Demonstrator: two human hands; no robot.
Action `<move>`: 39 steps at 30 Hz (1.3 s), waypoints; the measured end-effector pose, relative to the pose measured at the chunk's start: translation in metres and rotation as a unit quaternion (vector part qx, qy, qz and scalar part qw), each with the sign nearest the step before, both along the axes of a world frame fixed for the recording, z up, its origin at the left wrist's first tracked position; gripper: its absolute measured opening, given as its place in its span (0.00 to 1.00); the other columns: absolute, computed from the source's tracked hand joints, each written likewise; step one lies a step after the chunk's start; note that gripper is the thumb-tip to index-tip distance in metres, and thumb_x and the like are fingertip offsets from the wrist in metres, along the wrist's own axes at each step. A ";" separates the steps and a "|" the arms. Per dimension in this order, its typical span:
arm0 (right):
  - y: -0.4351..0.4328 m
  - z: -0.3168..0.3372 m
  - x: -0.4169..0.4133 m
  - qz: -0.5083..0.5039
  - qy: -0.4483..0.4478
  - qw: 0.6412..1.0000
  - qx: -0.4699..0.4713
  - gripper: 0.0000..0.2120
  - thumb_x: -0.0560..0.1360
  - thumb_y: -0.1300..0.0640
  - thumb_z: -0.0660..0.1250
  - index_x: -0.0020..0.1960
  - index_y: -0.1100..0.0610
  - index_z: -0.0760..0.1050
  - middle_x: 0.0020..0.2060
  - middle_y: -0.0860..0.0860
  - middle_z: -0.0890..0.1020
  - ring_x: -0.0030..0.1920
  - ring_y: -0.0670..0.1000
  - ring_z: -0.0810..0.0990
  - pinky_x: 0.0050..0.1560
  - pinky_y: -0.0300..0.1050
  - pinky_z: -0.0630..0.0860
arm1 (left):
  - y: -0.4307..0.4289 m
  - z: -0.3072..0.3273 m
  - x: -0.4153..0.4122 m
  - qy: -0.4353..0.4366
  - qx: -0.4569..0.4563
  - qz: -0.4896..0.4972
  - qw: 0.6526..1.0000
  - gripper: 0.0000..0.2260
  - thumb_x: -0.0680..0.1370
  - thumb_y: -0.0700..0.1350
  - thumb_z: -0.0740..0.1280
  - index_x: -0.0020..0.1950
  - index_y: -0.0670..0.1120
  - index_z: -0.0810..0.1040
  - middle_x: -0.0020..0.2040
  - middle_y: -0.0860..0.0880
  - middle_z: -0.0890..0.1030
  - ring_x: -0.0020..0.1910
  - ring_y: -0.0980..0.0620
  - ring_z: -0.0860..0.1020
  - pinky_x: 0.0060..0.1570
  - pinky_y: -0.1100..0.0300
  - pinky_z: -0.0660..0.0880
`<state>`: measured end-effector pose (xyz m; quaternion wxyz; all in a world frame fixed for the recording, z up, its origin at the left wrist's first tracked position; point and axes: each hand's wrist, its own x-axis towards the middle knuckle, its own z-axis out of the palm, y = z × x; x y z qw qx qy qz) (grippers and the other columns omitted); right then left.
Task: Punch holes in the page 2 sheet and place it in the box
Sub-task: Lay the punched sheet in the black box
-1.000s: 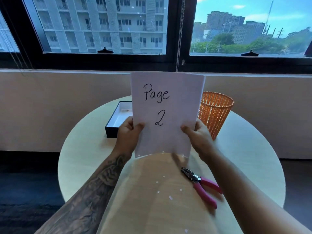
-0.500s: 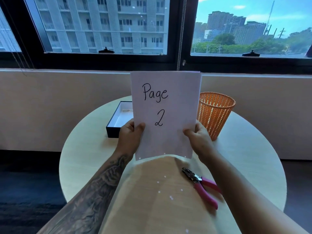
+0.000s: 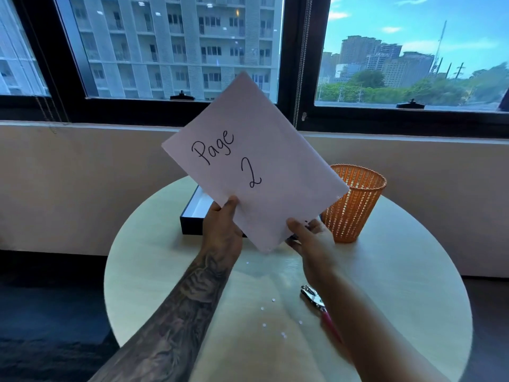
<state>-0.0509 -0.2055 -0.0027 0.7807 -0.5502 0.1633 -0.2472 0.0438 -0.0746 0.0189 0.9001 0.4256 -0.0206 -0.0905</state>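
Closest in, two bare forearms reach forward over a round, pale tabletop [image 3: 154, 271]; the left one is tattooed. Small white paper dots [image 3: 264, 325] lie scattered on the wood between the arms. Just right of them lies a hole punch [image 3: 316, 301] with pink handles, partly hidden under the right forearm.

Further out, both hands hold the page 2 sheet [image 3: 256, 172] up in the air above the tabletop. The left hand [image 3: 220, 230] pinches its lower left edge, thumb on the front and fingers behind. The right hand [image 3: 311, 241] grips the lower right edge the same way. The sheet is tilted, with one corner pointing down between the hands.

Behind the sheet sits a dark box [image 3: 195, 213] with a white inside, mostly hidden. An orange mesh basket [image 3: 355, 205] stands to its right. Beyond the low wall, windows [image 3: 176, 45] show buildings and trees.
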 end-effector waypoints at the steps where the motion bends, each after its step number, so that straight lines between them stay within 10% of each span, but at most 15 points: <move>1: -0.003 0.005 0.001 -0.006 -0.005 1.000 0.011 0.07 0.78 0.67 0.68 0.51 0.56 0.78 0.44 0.54 0.84 0.45 0.54 0.83 0.50 0.51 0.81 | 0.002 0.004 0.002 0.009 -0.016 -0.007 1.000 0.07 0.82 0.38 0.63 0.50 0.48 0.79 0.40 0.54 0.87 0.39 0.54 0.84 0.34 0.56 0.80; 9: -0.060 0.052 0.023 -0.021 0.019 0.994 -0.102 0.11 0.77 0.67 0.66 0.55 0.55 0.81 0.47 0.54 0.86 0.45 0.54 0.84 0.46 0.54 0.82 | 0.075 0.055 0.087 -0.087 0.123 0.096 0.984 0.08 0.79 0.37 0.65 0.53 0.48 0.79 0.40 0.50 0.82 0.40 0.51 0.81 0.39 0.52 0.81; 19: -0.102 0.051 0.109 -0.049 0.098 0.958 -0.264 0.10 0.76 0.66 0.67 0.48 0.52 0.81 0.48 0.56 0.86 0.47 0.57 0.86 0.52 0.55 0.84 | 0.069 0.037 0.161 -0.231 0.432 -0.021 0.871 0.16 0.76 0.30 0.64 0.57 0.49 0.73 0.54 0.46 0.80 0.42 0.47 0.79 0.30 0.55 0.78; 23: -0.103 0.024 0.140 -0.075 0.134 0.941 -0.302 0.14 0.76 0.66 0.67 0.60 0.56 0.77 0.50 0.56 0.85 0.46 0.57 0.85 0.53 0.56 0.83 | 0.054 0.010 0.179 -0.214 0.509 -0.047 0.832 0.10 0.78 0.33 0.63 0.53 0.44 0.80 0.52 0.43 0.79 0.41 0.47 0.76 0.28 0.58 0.79; 28: -0.113 -0.013 0.164 -0.112 0.239 0.876 -0.403 0.19 0.74 0.64 0.65 0.62 0.52 0.67 0.43 0.55 0.80 0.42 0.59 0.80 0.44 0.52 0.78 | 0.041 -0.023 0.195 -0.186 0.633 -0.085 0.747 0.07 0.78 0.40 0.66 0.53 0.43 0.81 0.48 0.46 0.79 0.41 0.49 0.76 0.34 0.56 0.79; 33: -0.124 -0.033 0.176 -0.051 0.339 0.798 -0.496 0.11 0.76 0.62 0.65 0.55 0.54 0.79 0.54 0.55 0.83 0.49 0.57 0.81 0.51 0.50 0.81 | 0.034 -0.037 0.203 -0.190 0.708 -0.113 0.670 0.07 0.77 0.46 0.67 0.43 0.44 0.80 0.39 0.47 0.78 0.36 0.46 0.73 0.38 0.53 0.77; 39: -0.118 -0.036 0.181 0.037 0.428 0.696 -0.576 0.17 0.78 0.49 0.68 0.62 0.57 0.79 0.67 0.55 0.77 0.53 0.58 0.81 0.53 0.50 0.80 | 0.024 -0.040 0.203 -0.180 0.807 -0.183 0.531 0.21 0.79 0.58 0.66 0.59 0.40 0.79 0.59 0.45 0.80 0.57 0.44 0.79 0.59 0.51 0.75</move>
